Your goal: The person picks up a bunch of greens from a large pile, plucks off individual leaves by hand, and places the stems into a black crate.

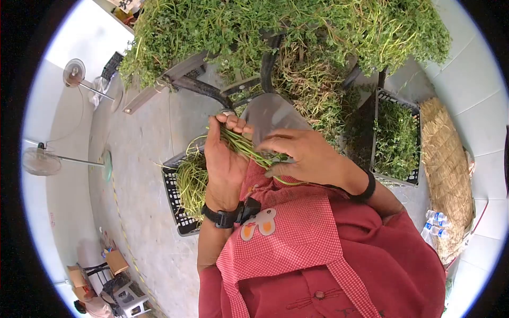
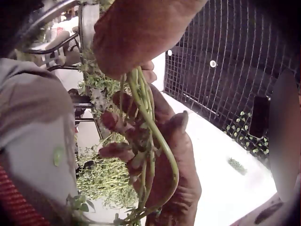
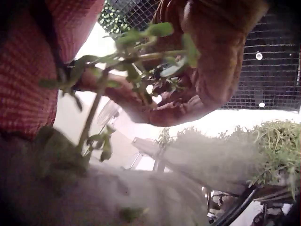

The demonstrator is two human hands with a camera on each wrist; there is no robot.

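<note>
My left hand (image 1: 225, 164) grips a small bunch of green leafy stems (image 1: 241, 143), its palm turned up and its fingers bent over one end. In the left wrist view the stems (image 2: 141, 103) hang from under the left thumb and one loops outward. The right hand (image 1: 307, 159) is close to the other end of the bunch, slightly blurred, its thumb and fingers apart. Stems pass in front of the right hand's fingers (image 2: 115, 150) in the left wrist view. A leafy sprig (image 3: 136, 61) overlaps the right hand (image 3: 207, 66) in the right wrist view.
Leafy greens (image 1: 297, 37) heap over a table ahead, with more greens (image 1: 313, 85) below. A black crate (image 1: 183, 228) of stems stands at left and a crate of greens (image 1: 395, 140) at right. Beyond it are a straw mat (image 1: 445, 169) and water bottles (image 1: 437, 222).
</note>
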